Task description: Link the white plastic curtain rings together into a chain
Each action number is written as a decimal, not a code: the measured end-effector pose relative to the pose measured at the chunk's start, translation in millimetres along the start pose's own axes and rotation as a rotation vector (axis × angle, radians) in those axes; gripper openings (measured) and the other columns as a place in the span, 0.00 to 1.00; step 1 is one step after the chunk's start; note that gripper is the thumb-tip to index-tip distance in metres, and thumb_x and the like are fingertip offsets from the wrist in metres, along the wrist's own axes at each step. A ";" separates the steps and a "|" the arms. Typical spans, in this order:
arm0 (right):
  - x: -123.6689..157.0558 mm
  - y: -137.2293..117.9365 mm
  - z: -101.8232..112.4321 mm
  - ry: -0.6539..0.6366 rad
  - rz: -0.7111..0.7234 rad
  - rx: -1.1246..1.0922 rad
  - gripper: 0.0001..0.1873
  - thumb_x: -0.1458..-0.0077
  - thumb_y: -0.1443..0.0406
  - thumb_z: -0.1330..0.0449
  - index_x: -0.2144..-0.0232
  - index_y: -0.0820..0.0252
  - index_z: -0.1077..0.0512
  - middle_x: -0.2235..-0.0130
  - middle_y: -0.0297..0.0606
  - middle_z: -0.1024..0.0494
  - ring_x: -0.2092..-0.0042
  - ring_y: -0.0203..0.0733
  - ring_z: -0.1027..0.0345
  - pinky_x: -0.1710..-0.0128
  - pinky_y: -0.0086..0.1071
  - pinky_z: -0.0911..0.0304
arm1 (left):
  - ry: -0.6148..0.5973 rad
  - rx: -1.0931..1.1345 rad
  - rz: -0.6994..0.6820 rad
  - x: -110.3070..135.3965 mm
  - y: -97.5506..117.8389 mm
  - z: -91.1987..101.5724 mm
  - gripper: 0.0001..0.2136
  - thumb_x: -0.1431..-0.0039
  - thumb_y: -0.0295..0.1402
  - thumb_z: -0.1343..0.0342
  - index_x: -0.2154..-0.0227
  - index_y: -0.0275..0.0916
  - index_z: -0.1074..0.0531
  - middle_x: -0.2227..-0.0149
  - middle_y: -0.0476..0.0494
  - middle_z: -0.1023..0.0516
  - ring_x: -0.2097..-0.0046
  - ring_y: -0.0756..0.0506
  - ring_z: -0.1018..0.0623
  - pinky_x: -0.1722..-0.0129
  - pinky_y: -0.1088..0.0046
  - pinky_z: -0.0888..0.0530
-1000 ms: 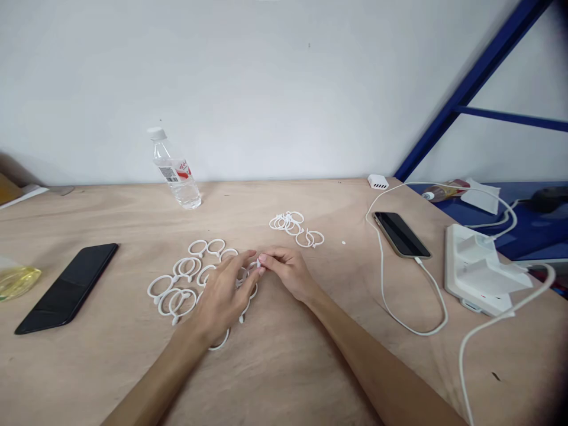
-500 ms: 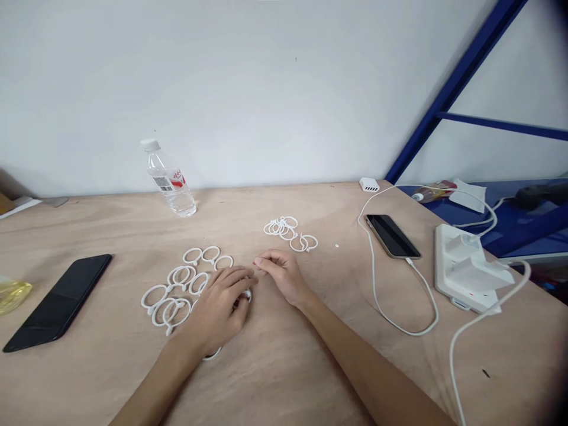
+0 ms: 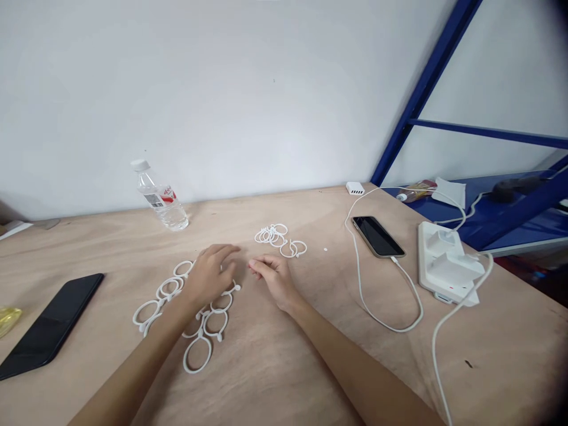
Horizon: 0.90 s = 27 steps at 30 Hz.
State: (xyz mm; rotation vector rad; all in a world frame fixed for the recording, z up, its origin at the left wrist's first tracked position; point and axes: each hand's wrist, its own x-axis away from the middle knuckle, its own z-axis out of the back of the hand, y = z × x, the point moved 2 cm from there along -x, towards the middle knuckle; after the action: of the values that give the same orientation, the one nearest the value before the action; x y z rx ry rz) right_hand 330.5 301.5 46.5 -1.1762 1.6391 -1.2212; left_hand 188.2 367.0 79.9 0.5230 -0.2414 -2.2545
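Observation:
Many white plastic rings with small round knobs [image 3: 219,338] lie spread under and around my left hand [image 3: 212,273]. That hand hovers over them with its fingers apart and thumb away from them, and I see nothing in its grasp. Part of the ring group is hidden behind it and the forearm. Just to the right is my right hand [image 3: 276,283], low over the table. Its thumb and index finger are pinched together, and whatever may be between them is too small to make out. Beyond the right hand lies a smaller cluster of similar white rings [image 3: 271,235].
A water bottle [image 3: 163,201] stands near the wall. A black phone [image 3: 53,325] lies at left beside something yellow and see-through [image 3: 7,319]. On the right are a charging phone [image 3: 378,236], its looping white cable [image 3: 360,284], a power strip [image 3: 448,266] and a small white box [image 3: 355,188].
My left hand has lifted off and moved away from me, its fingers spreading; rings it covered now show below it. My right hand keeps its pinch. The view has shifted slightly.

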 end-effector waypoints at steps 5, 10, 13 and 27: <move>0.0 -2.8 0.5 0.026 0.006 -0.047 0.09 0.56 0.61 0.39 0.82 0.60 0.27 0.77 0.34 0.28 0.75 0.34 0.41 0.74 0.29 0.44 | -0.160 -0.034 -0.057 -53.8 13.0 -31.5 0.16 0.45 0.33 0.50 0.53 0.39 0.28 0.57 0.38 0.24 0.53 0.39 0.26 0.53 0.62 0.30; -1.1 -0.9 1.2 0.032 0.004 -0.037 0.09 0.56 0.61 0.39 0.82 0.60 0.26 0.78 0.34 0.28 0.76 0.35 0.40 0.74 0.29 0.44 | -0.162 -0.046 -0.035 -63.2 12.8 -38.1 0.12 0.43 0.36 0.51 0.67 0.38 0.24 0.66 0.38 0.24 0.64 0.42 0.24 0.61 0.66 0.29; -1.9 0.5 1.8 0.028 0.010 -0.023 0.09 0.56 0.61 0.39 0.81 0.60 0.26 0.78 0.34 0.28 0.75 0.34 0.40 0.74 0.29 0.44 | -0.152 -0.044 -0.026 -54.2 6.7 -31.2 0.12 0.43 0.36 0.52 0.69 0.39 0.25 0.68 0.39 0.23 0.64 0.41 0.24 0.62 0.67 0.30; -0.7 0.4 0.9 0.064 0.082 0.148 0.06 0.53 0.64 0.40 0.76 0.60 0.25 0.74 0.34 0.25 0.70 0.38 0.34 0.68 0.31 0.39 | 0.101 0.534 0.319 -28.9 -9.3 -18.9 0.13 0.44 0.42 0.50 0.67 0.38 0.30 0.66 0.42 0.20 0.62 0.43 0.21 0.57 0.66 0.28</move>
State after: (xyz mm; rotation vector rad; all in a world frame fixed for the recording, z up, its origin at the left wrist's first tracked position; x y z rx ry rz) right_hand 331.5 302.0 45.9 -0.9786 1.5977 -1.3155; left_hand 207.8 394.6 68.3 0.8081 -0.8266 -1.8370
